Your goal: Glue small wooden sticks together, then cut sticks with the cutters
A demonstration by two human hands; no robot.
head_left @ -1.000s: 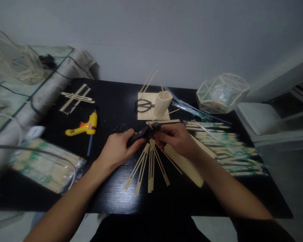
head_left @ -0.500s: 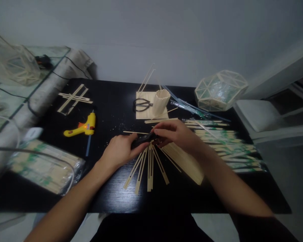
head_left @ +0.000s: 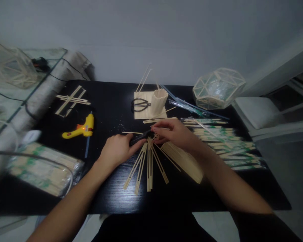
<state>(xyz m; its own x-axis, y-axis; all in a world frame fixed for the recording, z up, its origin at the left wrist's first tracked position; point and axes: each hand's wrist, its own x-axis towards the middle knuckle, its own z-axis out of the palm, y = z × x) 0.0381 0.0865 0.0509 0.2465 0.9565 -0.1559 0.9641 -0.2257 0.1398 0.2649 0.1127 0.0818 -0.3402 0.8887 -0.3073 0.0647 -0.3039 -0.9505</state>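
My left hand (head_left: 116,149) is closed around a dark, narrow tool (head_left: 139,137) whose kind I cannot make out. The tool points right, its far end close to the fingertips of my right hand (head_left: 170,132). Those fingers are curled and pinched, with short pale pieces showing beside them; exactly what they grip is hidden. Below both hands, thin wooden sticks (head_left: 149,168) fan out over the black table (head_left: 111,198). A flat sheet of joined sticks (head_left: 184,163) lies under my right wrist.
At left are a yellow glue gun (head_left: 82,129), crossed sticks (head_left: 72,100) and a bagged stick bundle (head_left: 44,168). Behind my hands, black-handled scissors (head_left: 140,105) and a stick cup (head_left: 158,103) rest on a wooden base. Wrapped sticks (head_left: 232,144) and a faceted frame (head_left: 219,88) are at right.
The dark tool has tilted slightly, and short pale pieces now show by my right fingers. Both hands stay close together, and the whole view has shifted a little.
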